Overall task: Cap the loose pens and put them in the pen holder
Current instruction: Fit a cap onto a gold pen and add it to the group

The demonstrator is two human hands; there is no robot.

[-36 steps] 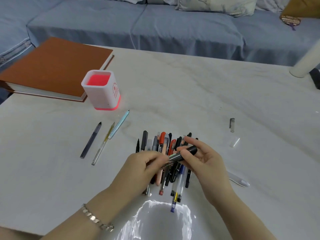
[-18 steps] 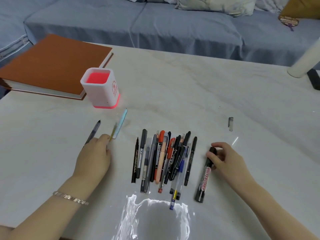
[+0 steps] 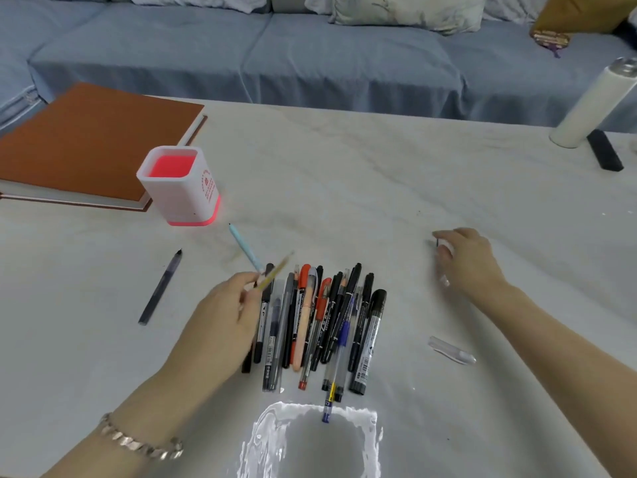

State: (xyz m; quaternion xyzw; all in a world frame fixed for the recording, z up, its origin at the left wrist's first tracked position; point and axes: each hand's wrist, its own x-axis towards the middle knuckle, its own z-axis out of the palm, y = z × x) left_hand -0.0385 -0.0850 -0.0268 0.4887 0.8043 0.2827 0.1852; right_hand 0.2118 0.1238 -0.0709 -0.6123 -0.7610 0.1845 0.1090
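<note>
Pen holder (image 3: 182,198): one (held pen (image 3: 275,276): one)

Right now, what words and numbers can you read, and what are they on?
Nothing reads clearly enough to quote.
On the pen holder: red print on its side, too small to read.
On the black marker: pale print along its barrel, blurred.
On other pens in the pile: labels too small.

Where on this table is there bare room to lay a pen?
Widest bare patch: behind the pen pile, between the pen holder and the right hand, to the far edge. Smaller: left of the grey pen, in front of the book. Crowded: the centre, where the left hand holds a yellow pen over the pile.
</note>
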